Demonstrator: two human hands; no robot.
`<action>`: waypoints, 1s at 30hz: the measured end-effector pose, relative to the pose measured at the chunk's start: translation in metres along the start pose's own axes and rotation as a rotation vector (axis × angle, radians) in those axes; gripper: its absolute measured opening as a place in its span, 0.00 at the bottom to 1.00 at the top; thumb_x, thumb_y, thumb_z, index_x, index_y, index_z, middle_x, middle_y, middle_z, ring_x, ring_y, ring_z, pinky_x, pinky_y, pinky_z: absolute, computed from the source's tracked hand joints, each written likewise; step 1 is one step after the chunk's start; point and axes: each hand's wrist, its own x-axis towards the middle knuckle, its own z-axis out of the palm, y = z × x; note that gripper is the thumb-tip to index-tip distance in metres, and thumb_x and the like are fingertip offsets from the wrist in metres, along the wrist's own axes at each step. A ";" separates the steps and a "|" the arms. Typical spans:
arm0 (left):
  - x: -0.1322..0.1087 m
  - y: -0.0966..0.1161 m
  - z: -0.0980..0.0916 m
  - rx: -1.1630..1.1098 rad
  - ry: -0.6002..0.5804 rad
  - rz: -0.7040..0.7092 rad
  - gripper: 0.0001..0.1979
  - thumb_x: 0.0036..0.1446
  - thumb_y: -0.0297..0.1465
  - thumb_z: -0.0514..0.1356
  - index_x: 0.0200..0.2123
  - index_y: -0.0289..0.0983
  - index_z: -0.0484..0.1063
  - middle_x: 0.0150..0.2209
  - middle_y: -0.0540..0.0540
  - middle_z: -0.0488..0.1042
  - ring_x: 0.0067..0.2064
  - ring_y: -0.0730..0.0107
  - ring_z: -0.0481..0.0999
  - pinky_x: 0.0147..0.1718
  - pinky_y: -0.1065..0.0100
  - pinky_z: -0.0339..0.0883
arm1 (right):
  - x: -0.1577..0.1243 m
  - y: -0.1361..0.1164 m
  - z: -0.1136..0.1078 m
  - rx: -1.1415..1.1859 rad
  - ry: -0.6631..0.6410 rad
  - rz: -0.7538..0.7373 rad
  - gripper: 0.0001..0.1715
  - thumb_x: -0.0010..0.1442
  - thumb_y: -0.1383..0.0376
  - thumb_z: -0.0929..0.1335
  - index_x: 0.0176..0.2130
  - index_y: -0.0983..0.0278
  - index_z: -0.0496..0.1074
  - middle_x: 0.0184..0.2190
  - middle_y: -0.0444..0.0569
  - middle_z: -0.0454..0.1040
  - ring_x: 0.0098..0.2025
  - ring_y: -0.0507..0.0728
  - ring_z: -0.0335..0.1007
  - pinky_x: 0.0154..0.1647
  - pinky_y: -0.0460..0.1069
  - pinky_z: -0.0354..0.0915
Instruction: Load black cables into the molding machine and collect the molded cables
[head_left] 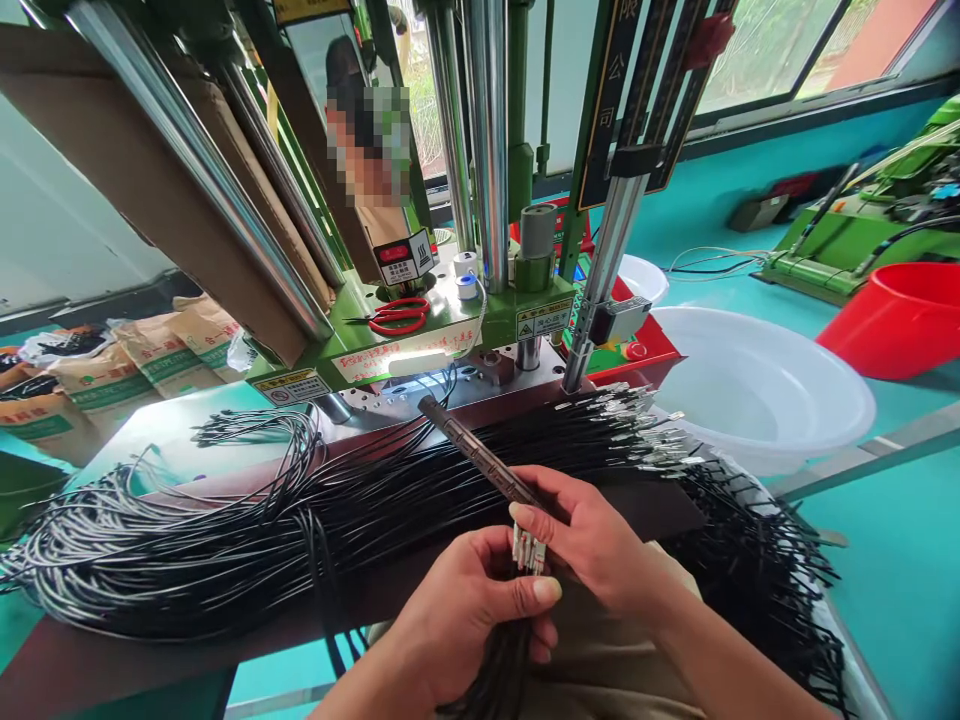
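Along left of bench (142, 665), black cables (187, 540) lie in long loops. Front centre, left hand (476, 600), fingers wrapped round cable bundle (506, 665) just below silver connectors (529, 552); bundle likely limp, light, best gripped near ends. Right hand (592, 530) clamped on dark slotted bar (480, 456), probably stiff, held by lower end; thumb at connectors.

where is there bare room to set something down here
Dark table: a front-left strip below the black cable bundle, and a small patch just behind the right hand. Pale surface: left of the smaller cable cluster. Crowded: the table's middle and back right, with cables and metal connectors.
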 end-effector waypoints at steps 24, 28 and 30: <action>0.011 0.005 0.009 0.086 0.240 0.141 0.11 0.49 0.32 0.65 0.29 0.31 0.69 0.23 0.52 0.66 0.16 0.84 0.59 0.14 0.77 0.50 | -0.012 0.022 0.003 0.121 0.150 0.074 0.27 0.63 0.51 0.63 0.57 0.61 0.66 0.25 0.43 0.65 0.17 0.45 0.48 0.14 0.42 0.46; 0.012 0.007 0.011 0.099 0.248 0.134 0.10 0.48 0.32 0.65 0.27 0.31 0.68 0.21 0.53 0.65 0.16 0.84 0.58 0.15 0.76 0.49 | -0.012 0.023 0.003 0.105 0.145 0.077 0.27 0.63 0.51 0.63 0.57 0.60 0.65 0.24 0.41 0.63 0.17 0.45 0.47 0.14 0.42 0.45; 0.012 0.009 0.011 0.102 0.249 0.115 0.11 0.48 0.32 0.65 0.27 0.32 0.68 0.20 0.53 0.64 0.16 0.84 0.57 0.14 0.76 0.47 | -0.012 0.022 0.003 0.084 0.139 0.073 0.27 0.64 0.51 0.63 0.57 0.60 0.66 0.23 0.41 0.63 0.18 0.45 0.48 0.14 0.42 0.46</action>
